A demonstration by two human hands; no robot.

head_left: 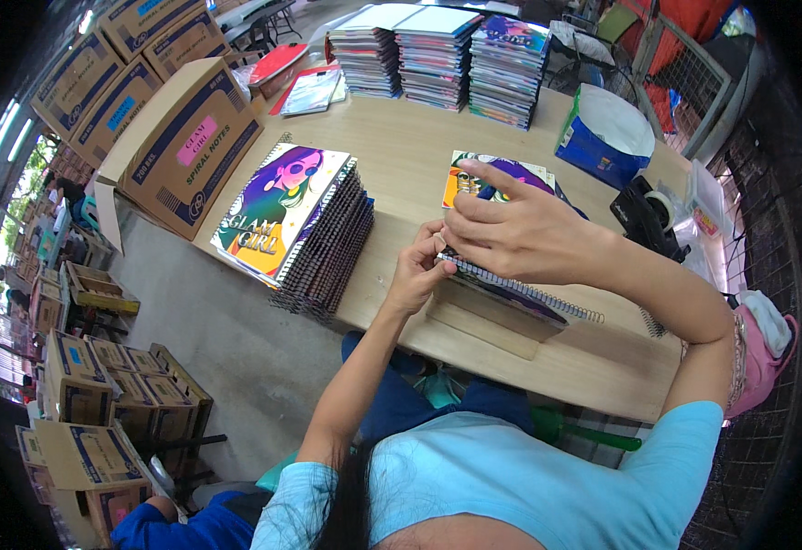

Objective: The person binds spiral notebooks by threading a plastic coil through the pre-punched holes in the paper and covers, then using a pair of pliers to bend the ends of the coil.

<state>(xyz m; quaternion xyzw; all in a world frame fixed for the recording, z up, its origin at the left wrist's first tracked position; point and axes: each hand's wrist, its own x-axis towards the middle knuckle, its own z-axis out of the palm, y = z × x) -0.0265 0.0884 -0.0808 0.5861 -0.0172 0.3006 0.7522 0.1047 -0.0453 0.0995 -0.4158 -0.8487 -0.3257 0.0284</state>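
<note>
On the counter [529, 367] before me, my left hand [416, 273] pinches the notebook's [502, 275] spiral corner while my right hand [520, 234] lies spread on its cover; a careless tug could slide it off its wooden block [483, 321].

A pale wooden counter [474, 353] is set on a grey concrete floor [226, 367]. Cardboard boxes [107, 82] are stacked at the far left, and more boxes [98, 403] are piled on the near left. A wire mesh partition [694, 82] is seen at the far right. Daylight is let in at the left edge.
</note>
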